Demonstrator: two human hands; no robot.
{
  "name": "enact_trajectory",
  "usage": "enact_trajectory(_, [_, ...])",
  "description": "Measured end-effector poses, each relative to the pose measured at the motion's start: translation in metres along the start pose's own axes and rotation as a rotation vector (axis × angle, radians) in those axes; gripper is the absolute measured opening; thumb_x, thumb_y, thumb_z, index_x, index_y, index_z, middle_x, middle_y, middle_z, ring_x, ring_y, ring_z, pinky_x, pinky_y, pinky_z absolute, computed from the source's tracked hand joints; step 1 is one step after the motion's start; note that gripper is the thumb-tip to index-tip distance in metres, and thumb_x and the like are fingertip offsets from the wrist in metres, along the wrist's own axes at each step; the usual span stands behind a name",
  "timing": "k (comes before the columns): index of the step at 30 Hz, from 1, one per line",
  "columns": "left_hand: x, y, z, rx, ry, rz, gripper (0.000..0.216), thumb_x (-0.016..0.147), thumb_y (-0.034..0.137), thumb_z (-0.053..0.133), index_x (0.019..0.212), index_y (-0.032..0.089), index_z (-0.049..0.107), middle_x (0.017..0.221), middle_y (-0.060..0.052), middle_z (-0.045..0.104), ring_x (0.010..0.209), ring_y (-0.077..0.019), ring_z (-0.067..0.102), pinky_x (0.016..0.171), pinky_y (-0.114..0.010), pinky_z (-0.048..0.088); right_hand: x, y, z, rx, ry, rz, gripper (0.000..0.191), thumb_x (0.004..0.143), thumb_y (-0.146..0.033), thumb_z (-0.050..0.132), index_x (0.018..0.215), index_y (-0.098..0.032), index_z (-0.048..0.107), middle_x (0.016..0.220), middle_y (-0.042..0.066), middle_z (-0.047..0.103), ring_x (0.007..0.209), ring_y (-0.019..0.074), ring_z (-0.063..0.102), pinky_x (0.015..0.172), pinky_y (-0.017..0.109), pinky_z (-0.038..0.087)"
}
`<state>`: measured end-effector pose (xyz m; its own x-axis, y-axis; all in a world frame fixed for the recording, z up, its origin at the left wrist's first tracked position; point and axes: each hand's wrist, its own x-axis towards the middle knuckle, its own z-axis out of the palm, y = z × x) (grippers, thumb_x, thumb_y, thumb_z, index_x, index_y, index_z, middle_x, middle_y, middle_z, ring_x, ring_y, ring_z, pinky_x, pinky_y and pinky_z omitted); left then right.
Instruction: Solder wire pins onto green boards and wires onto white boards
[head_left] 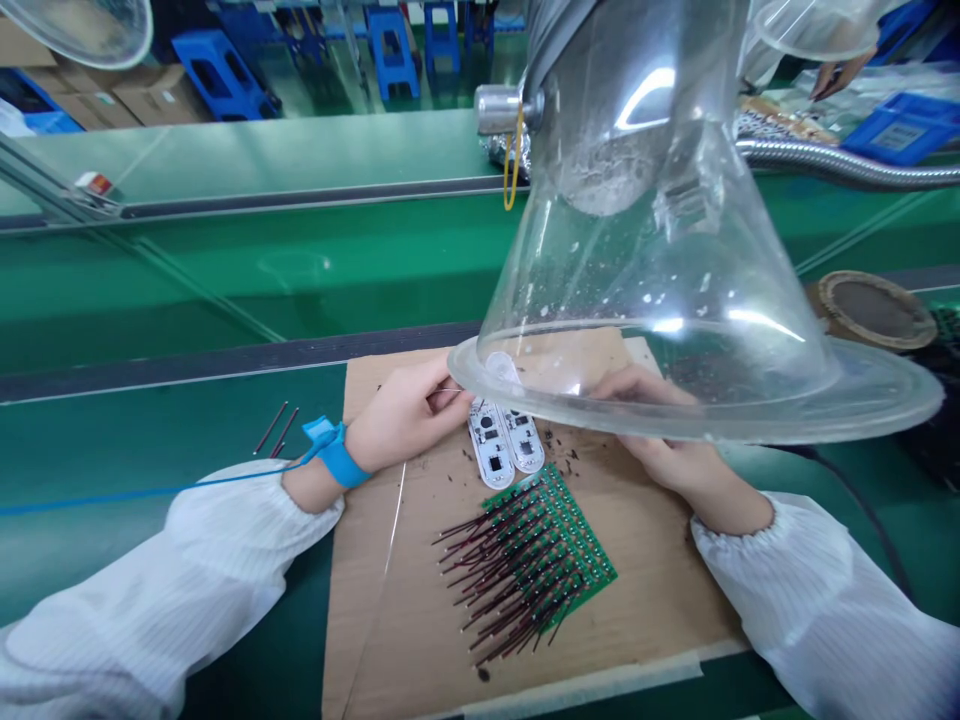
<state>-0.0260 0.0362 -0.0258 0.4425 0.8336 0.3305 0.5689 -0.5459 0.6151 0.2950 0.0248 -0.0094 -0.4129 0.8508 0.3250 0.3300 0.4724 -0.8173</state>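
My left hand, with a blue wrist strap, pinches a thin solder wire at the top edge of two white circuit boards. The wire trails down across the cardboard. My right hand is curled to the right of these boards, partly behind the clear rim of a fume hood; what its fingers hold is hidden. Closer to me lies a green circuit board panel, with many dark red and black wires sticking out to its left.
A cardboard sheet covers the bench under the boards. Loose wire pieces lie left of it. At right stands a round brown-rimmed container. Beyond the divider are blue stools, cartons, a blue bin and another person's hand.
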Motion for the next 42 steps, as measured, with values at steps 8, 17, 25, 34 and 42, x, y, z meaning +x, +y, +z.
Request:
enact_trajectory(8, [0.0, -0.001, 0.0, -0.22, 0.14, -0.148, 0.007, 0.092, 0.015, 0.056, 0.092, 0.02, 0.062, 0.072, 0.002, 0.057, 0.062, -0.012, 0.051, 0.056, -0.023, 0.042, -0.001, 0.004, 0.002, -0.013, 0.001, -0.013, 0.015, 0.101, -0.041, 0.062, 0.102, -0.027, 0.068, 0.087, 0.002, 0.07, 0.081, 0.0175, 0.069, 0.077, 0.03, 0.057])
enact_trajectory(17, [0.002, 0.01, -0.006, -0.185, 0.07, -0.14, 0.009, 0.086, 0.027, 0.061, 0.083, 0.02, 0.057, 0.072, 0.0, 0.061, 0.065, -0.0142, 0.057, 0.057, -0.025, 0.043, -0.01, 0.008, 0.008, 0.067, 0.06, 0.041, 0.018, 0.103, -0.041, 0.059, 0.097, -0.026, 0.068, 0.077, -0.001, 0.07, 0.072, 0.0161, 0.067, 0.072, 0.03, 0.055])
enact_trajectory(25, [0.002, 0.011, -0.007, -0.133, 0.043, -0.109, 0.012, 0.087, 0.03, 0.061, 0.083, 0.02, 0.058, 0.071, 0.0, 0.062, 0.067, -0.0144, 0.057, 0.058, -0.025, 0.042, -0.015, 0.014, 0.009, -0.22, -0.014, -0.034, 0.018, 0.101, -0.038, 0.063, 0.113, -0.032, 0.074, 0.107, 0.001, 0.08, 0.104, 0.025, 0.073, 0.1, 0.043, 0.058])
enact_trajectory(34, [0.002, 0.009, -0.007, -0.112, 0.006, -0.068, 0.013, 0.09, 0.028, 0.064, 0.083, 0.019, 0.057, 0.072, 0.0, 0.063, 0.069, -0.0143, 0.059, 0.061, -0.025, 0.044, -0.017, 0.01, 0.011, -0.157, -0.035, 0.056, 0.027, 0.098, -0.044, 0.067, 0.122, -0.033, 0.075, 0.12, 0.004, 0.079, 0.104, 0.0274, 0.076, 0.088, 0.042, 0.065])
enact_trajectory(42, [0.001, 0.01, -0.008, -0.036, 0.027, 0.013, 0.015, 0.091, 0.027, 0.062, 0.079, 0.019, 0.057, 0.071, 0.0, 0.061, 0.069, -0.0149, 0.058, 0.059, -0.024, 0.042, -0.019, 0.011, 0.011, -0.132, -0.03, 0.061, 0.025, 0.097, -0.043, 0.069, 0.119, -0.032, 0.077, 0.117, 0.004, 0.079, 0.101, 0.0263, 0.077, 0.086, 0.04, 0.066])
